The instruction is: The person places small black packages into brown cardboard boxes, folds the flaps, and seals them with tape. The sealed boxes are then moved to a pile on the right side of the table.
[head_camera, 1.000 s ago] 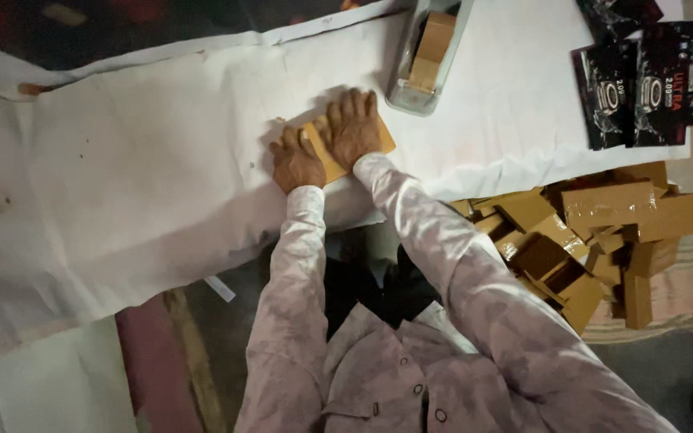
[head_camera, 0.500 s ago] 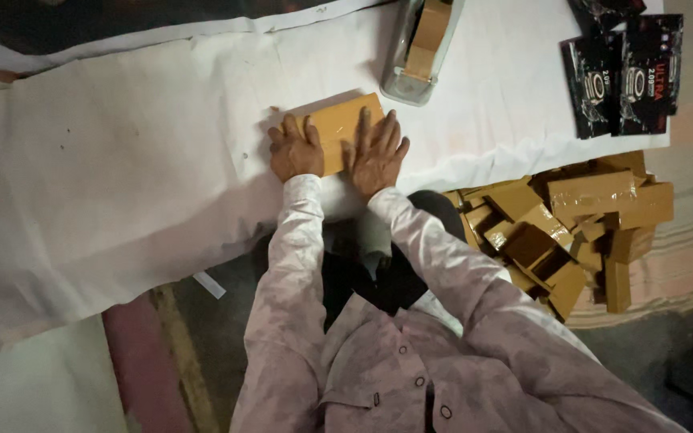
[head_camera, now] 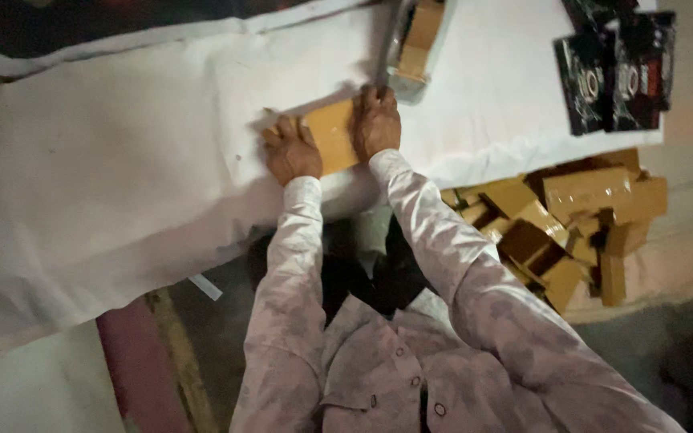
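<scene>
I see the flat brown cardboard piece (head_camera: 332, 136) lying on the white-covered table (head_camera: 122, 160), just above centre frame. My left hand (head_camera: 292, 152) presses its left edge, fingers spread flat; my right hand (head_camera: 376, 122) lies palm-down on its right end, neither gripping. It looks light, stiff and creasable, best taken by its long edges. A tray (head_camera: 415, 40) sits close above; open cloth stretches left.

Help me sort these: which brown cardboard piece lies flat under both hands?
The flat cardboard piece on the white sheet, between left hand and right hand; the others lie heaped at right.
</scene>
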